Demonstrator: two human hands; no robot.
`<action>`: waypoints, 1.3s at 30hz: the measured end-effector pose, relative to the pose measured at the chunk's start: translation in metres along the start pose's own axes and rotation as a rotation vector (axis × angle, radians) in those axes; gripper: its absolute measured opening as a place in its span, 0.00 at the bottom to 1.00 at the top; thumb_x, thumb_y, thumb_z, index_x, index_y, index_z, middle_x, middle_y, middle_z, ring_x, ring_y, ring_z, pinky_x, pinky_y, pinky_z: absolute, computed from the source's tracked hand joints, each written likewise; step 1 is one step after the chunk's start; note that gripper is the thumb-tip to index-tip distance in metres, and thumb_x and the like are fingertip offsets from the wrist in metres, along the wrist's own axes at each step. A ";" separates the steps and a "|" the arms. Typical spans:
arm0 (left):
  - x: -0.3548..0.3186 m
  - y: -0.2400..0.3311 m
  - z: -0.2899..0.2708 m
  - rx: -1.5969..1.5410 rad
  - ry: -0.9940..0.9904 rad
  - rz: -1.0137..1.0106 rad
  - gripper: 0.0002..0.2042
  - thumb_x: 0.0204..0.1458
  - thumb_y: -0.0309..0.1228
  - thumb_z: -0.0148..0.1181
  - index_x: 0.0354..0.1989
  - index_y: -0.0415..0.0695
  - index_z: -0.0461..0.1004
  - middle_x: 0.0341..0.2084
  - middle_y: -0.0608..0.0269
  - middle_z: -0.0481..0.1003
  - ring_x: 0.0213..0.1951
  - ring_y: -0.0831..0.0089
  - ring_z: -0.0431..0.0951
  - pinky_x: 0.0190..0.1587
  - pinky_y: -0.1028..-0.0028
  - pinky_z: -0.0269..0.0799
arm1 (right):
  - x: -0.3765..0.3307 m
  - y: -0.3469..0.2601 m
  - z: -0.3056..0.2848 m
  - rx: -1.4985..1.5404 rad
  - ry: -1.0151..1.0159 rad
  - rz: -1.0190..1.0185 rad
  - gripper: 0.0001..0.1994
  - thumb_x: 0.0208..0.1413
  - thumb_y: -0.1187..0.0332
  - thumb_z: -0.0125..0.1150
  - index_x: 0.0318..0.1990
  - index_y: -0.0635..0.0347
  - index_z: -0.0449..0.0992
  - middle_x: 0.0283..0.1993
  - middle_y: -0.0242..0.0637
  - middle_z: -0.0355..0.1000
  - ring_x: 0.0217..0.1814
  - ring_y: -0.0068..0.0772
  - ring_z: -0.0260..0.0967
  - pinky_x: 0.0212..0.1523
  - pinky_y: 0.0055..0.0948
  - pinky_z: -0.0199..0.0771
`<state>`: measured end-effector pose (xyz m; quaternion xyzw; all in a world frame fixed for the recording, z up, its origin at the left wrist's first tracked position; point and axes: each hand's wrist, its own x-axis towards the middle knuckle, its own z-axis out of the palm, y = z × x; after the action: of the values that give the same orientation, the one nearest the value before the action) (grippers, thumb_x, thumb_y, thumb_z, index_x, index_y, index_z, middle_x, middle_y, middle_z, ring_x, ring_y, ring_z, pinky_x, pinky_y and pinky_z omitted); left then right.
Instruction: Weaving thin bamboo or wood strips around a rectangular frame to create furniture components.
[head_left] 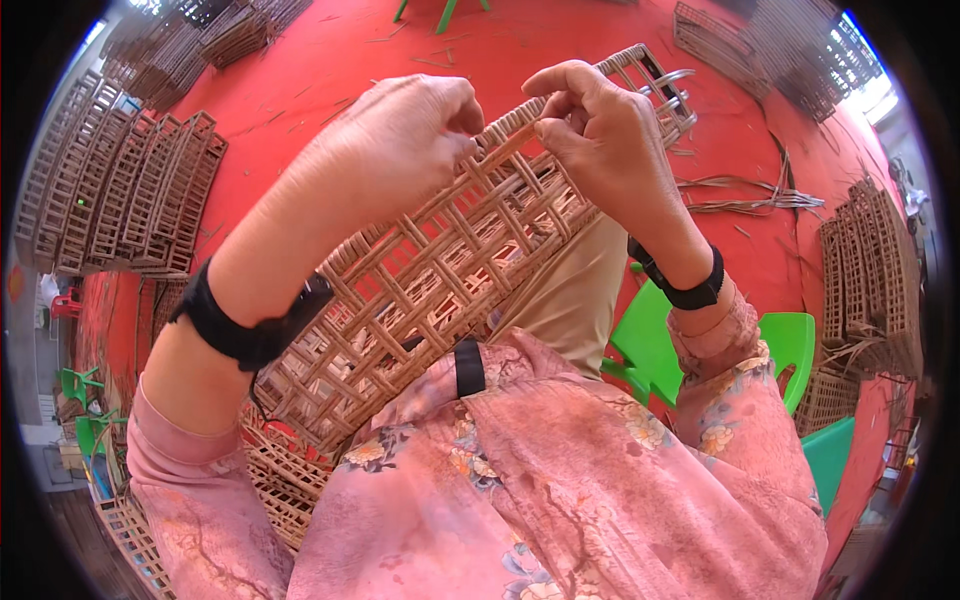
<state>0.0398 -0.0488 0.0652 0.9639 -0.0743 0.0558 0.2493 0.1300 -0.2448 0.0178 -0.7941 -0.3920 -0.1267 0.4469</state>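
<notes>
A brown wicker basket [430, 275] with an open lattice weave lies tilted across my lap, running from lower left to upper right. Its long rim [515, 122] is tightly wrapped with strands along part of its length. My left hand [415, 130] is closed at the rim, back of the hand up, and its fingertips are mostly hidden. Just to the right, my right hand [600, 115] has thumb and fingers curled together by the wrapped rim. Whatever thin strand either hand may pinch is too small to make out. A metal loop [675, 80] sits at the basket's far right end.
Stacked wicker baskets stand at left [120, 190] and right [870, 280]. Loose strands [745, 192] and scraps lie on the red floor [330, 50]. A green chair [650, 340] is at my right side. More lattice work [285, 480] lies below my left arm.
</notes>
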 end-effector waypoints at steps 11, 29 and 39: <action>0.030 0.000 0.021 -0.749 -0.155 -0.268 0.13 0.64 0.32 0.58 0.50 0.36 0.75 0.27 0.66 0.81 0.25 0.84 0.78 0.27 0.82 0.74 | 0.016 0.027 -0.026 0.007 0.125 0.072 0.15 0.57 0.73 0.61 0.52 0.64 0.77 0.32 0.46 0.80 0.33 0.41 0.80 0.35 0.38 0.77; 0.047 -0.005 0.020 -0.563 -0.374 -0.318 0.17 0.61 0.28 0.59 0.55 0.34 0.68 0.24 0.63 0.79 0.22 0.81 0.77 0.23 0.80 0.71 | 0.009 0.037 0.000 0.219 -0.346 0.401 0.15 0.58 0.76 0.54 0.51 0.72 0.74 0.32 0.49 0.80 0.32 0.33 0.80 0.32 0.34 0.79; 0.040 -0.005 0.022 -0.383 -0.335 -0.181 0.18 0.60 0.26 0.60 0.57 0.37 0.68 0.30 0.62 0.79 0.26 0.80 0.79 0.26 0.79 0.74 | 0.013 0.065 0.008 0.228 -0.083 0.285 0.13 0.50 0.71 0.72 0.43 0.64 0.82 0.32 0.36 0.80 0.31 0.22 0.78 0.32 0.25 0.77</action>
<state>0.0819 -0.0593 0.0497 0.8977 -0.0370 -0.1420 0.4155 0.1852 -0.2504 -0.0190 -0.7904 -0.3055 0.0161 0.5308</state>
